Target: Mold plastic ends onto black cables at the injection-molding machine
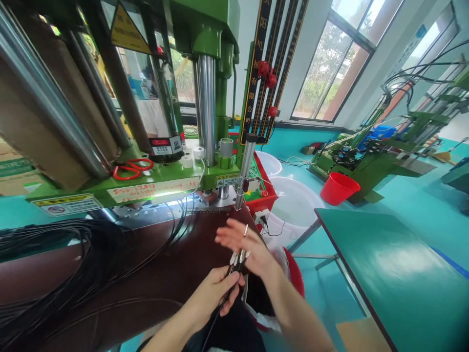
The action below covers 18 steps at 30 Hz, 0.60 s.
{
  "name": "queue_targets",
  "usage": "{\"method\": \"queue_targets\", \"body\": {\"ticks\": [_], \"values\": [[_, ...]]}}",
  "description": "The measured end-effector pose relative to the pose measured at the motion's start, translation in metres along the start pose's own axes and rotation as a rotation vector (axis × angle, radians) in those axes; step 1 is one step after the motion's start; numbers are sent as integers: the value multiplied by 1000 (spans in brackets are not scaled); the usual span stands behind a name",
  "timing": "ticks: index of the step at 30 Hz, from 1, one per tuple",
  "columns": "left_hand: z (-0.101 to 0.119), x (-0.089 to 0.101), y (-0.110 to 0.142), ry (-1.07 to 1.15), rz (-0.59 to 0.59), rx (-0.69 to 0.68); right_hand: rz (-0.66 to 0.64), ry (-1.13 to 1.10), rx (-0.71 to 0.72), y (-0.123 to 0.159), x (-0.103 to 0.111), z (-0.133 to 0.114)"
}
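Note:
My left hand is closed around a small bunch of black cables low over the front of the dark brown tabletop. Silvery metal connectors stick up from the top of the grip. Beside them is my right hand, its fingers stretched out and a ring on one of them. Its thumb side lies close to the connectors; whether it touches them I cannot tell. On the left of the tabletop lies a big coil of black cable, with several strands running up to the machine.
A green press machine with steel columns stands in front, red-handled scissors on its ledge. A red control box sits at its right. Further right are a white tub, a red bucket and a green-topped table.

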<state>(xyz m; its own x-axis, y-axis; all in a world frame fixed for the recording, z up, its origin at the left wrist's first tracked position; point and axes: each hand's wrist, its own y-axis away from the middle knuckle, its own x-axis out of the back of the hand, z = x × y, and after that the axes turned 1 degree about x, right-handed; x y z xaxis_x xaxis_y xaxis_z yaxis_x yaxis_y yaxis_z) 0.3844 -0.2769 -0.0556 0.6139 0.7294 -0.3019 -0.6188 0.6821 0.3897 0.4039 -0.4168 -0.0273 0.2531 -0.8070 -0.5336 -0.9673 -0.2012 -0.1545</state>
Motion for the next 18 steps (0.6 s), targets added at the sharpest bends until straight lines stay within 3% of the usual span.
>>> {"method": "queue_targets", "body": {"ticks": [2,5,8,10,12,15,18], "values": [[2,-5,-5,-23,33,-9,58,91,64,-14,5,-20],[5,-7,-10,-20,38,-24,-3,398,-21,-28,7,-40],[7,-6,-13,15,30,-18,-98,658,-145,-26,5,-41],[8,-5,-15,48,40,-17,-87,769,-146,-20,4,-36],[11,-5,-17,84,55,-2,42,906,-36,-13,6,-30],[19,-6,-22,161,25,28,356,1139,249,-5,11,-22],[27,-10,-28,195,-89,-8,464,1241,465,-2,11,-16]]}}
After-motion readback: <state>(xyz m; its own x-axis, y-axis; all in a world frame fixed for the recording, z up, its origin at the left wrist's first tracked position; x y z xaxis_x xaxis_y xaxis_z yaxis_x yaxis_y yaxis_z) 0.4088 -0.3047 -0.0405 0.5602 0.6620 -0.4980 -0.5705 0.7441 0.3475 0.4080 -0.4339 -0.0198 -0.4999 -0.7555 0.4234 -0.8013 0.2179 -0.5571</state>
